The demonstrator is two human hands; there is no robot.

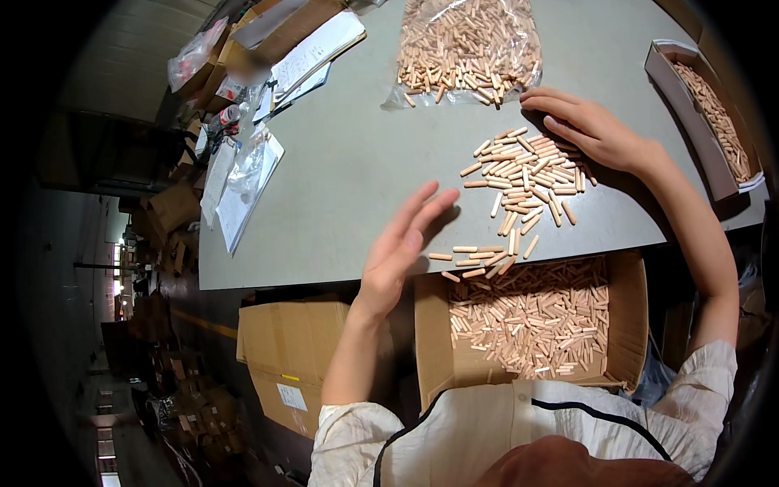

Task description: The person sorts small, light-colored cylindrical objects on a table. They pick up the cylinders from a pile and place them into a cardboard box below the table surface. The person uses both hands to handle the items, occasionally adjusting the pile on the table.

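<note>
A loose pile of short wooden dowels point(531, 174) lies on the grey table point(341, 162) in front of me. My right hand point(592, 130) reaches over the far right side of the pile, fingers stretched toward the left, with nothing seen in it. On the near left, my left hand point(402, 243) is held just beside the pile, fingers extended and holding nothing. Some dowels lie close to the table's front edge. Below that edge stands an open cardboard box point(434, 341) with many more dowels inside. Whether my right fingertips touch the table is hard to see.
A clear plastic bag point(471, 49) full of dowels lies at the far side. On the right stands a long narrow box point(698, 122) of dowels. Papers and clipboards point(312, 57) are at the far left. A closed carton point(300, 357) stands below the table, left of the open box.
</note>
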